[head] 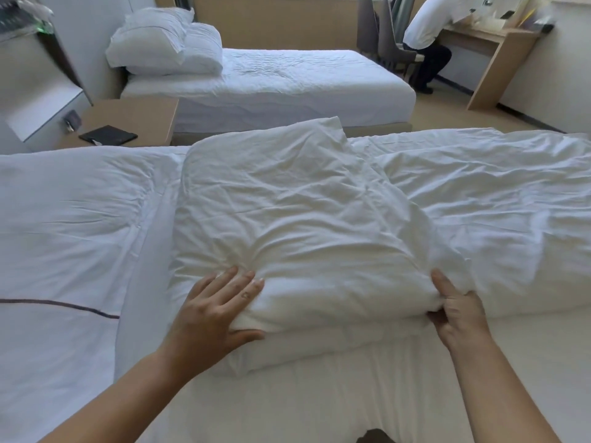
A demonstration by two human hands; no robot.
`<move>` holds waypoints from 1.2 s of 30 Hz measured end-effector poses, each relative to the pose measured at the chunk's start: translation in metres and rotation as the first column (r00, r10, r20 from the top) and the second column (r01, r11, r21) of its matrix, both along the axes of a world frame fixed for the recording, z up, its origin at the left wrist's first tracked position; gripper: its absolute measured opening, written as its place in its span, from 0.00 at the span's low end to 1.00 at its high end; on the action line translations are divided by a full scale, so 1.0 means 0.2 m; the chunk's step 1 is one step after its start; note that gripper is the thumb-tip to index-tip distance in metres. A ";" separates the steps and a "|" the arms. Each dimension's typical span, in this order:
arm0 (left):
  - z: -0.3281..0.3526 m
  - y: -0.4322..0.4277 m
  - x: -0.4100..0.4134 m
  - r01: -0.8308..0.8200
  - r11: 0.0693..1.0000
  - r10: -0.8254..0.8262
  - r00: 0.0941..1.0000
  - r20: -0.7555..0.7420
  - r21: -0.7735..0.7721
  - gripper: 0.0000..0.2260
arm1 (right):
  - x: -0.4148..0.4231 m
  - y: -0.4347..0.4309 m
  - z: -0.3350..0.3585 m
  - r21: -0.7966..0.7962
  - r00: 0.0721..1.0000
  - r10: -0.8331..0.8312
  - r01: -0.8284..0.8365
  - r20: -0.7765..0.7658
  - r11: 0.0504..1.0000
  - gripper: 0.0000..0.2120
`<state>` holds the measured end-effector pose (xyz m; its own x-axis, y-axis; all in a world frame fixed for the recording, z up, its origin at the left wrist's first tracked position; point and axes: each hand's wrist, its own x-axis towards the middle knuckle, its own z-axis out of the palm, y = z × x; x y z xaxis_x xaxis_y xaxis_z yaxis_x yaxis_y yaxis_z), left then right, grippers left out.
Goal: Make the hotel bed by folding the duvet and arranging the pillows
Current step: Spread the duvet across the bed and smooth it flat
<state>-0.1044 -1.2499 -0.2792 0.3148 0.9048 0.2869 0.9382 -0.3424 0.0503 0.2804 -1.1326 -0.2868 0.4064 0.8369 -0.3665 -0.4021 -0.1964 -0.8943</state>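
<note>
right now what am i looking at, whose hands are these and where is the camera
There is no machine here: a person is making a hotel bed with bare hands. The single picture comes from a camera worn on their head, looking forward and down. The left hand and the right hand each grip the near edge of a folded white duvet, with the thumb on one side of the fold and the fingers on the other. To the left lies a pillow with a dark stripe. Further back are a bedside table, a second bed with stacked pillows, and another person sitting at a desk.
</note>
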 end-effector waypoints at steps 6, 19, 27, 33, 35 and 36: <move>0.08 0.10 0.00 0.020 0.998 -0.018 1.000 0.024 -0.066 0.34 | -0.10 0.08 0.29 0.173 0.534 -0.108 -0.072 0.838 0.982 0.33; 0.15 1.04 0.28 -0.091 0.930 0.076 0.995 -0.057 -0.357 0.33 | -0.52 0.37 0.10 -0.421 -0.207 0.367 -0.448 0.907 0.788 0.40; 0.04 1.59 0.29 -0.144 0.955 0.140 0.990 -0.037 -0.260 0.32 | -0.50 0.29 -0.22 -0.255 -0.091 0.238 -0.395 0.967 0.883 0.35; 0.02 2.03 0.28 -0.170 0.938 0.175 0.984 -0.009 -0.301 0.35 | -0.50 0.31 -0.31 -0.181 -0.061 0.171 -0.390 0.983 0.903 0.35; 0.00 2.15 0.29 -0.179 0.928 0.181 0.983 -0.025 -0.327 0.37 | -0.51 0.33 -0.32 -0.163 -0.079 0.144 -0.372 0.986 0.914 0.36; -0.01 2.21 0.30 -0.183 0.922 0.183 0.983 -0.033 -0.341 0.38 | -0.52 0.34 -0.32 -0.150 -0.086 0.127 -0.360 0.988 0.921 0.37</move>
